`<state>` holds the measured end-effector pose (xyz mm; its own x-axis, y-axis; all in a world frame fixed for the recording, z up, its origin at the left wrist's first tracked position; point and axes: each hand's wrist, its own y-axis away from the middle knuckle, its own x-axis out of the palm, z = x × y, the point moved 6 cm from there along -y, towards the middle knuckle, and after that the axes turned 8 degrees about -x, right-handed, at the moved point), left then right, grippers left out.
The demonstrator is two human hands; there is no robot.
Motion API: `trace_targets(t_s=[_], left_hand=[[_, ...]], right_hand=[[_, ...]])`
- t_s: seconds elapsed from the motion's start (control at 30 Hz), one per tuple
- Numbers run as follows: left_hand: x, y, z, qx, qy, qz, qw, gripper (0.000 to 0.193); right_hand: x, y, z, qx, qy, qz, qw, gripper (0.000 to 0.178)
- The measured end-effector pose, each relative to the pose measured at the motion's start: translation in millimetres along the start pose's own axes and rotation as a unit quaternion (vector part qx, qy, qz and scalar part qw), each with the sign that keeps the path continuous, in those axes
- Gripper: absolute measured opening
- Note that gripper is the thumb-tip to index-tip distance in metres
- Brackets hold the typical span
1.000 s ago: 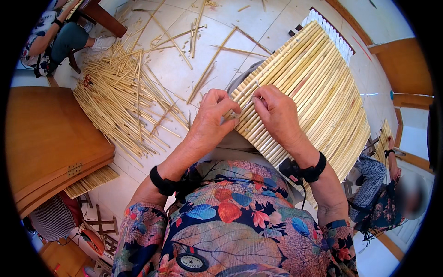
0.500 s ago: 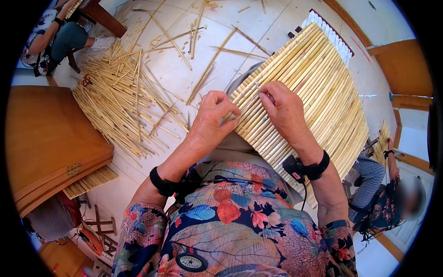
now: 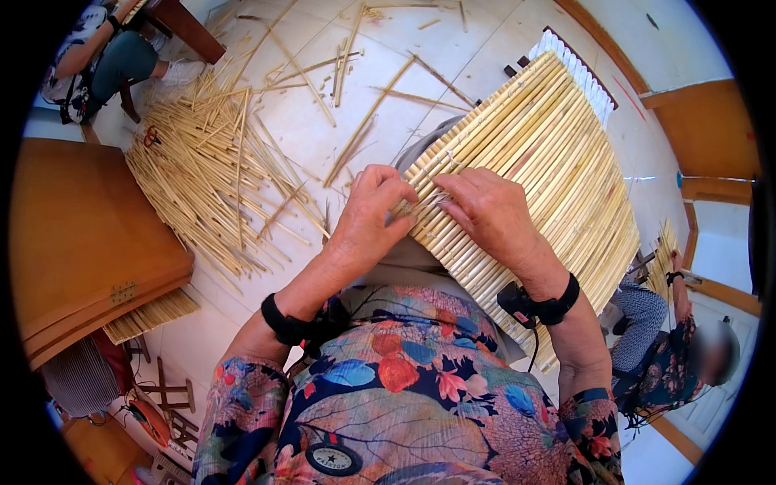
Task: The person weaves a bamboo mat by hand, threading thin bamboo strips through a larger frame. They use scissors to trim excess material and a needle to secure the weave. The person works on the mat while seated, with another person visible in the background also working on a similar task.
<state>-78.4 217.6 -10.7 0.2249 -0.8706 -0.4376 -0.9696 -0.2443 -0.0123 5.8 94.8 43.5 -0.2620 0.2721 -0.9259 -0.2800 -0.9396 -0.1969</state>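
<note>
A mat of straight yellow reed stalks (image 3: 558,153), bound side by side with thin pale string, slopes across my lap toward the right. My left hand (image 3: 366,212) is closed at the mat's near left corner, its thumb and fingers pinching the edge there. Lying over the stalks just to its right, my right hand (image 3: 493,212) is closed, with pale string (image 3: 439,196) at its fingertips. Small ties of string run in a row along the mat's left edge. What lies under the right palm is hidden.
Loose reed stalks (image 3: 210,170) lie heaped on the tiled floor at the left, with red-handled scissors (image 3: 151,137) on them. A wooden cabinet (image 3: 89,234) stands at the left. One person (image 3: 121,65) sits at the far left, another (image 3: 659,339) at the right.
My right hand has moved left and slightly nearer, toward my left hand, its fingers lower over the stalks. My left hand stays at the mat's corner.
</note>
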Motion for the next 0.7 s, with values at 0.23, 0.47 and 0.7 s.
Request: trace_targets(t_s=[0.23, 0.47, 0.7], left_hand=[[-1, 0, 1, 0.002, -0.001, -0.003, 1.000, 0.030], [1, -1, -1, 0.001, -0.006, -0.011, 1.000, 0.031], [2, -4, 0, 0.009, 0.011, -0.009, 1.000, 0.020]], right_hand=[[12, 5, -2, 0.015, 0.043, -0.014, 0.999, 0.005], [8, 9, -8, 0.176, -0.237, 0.045, 0.954, 0.009], [27, 12, -15, 0.251, -0.388, 0.021, 0.887, 0.012]])
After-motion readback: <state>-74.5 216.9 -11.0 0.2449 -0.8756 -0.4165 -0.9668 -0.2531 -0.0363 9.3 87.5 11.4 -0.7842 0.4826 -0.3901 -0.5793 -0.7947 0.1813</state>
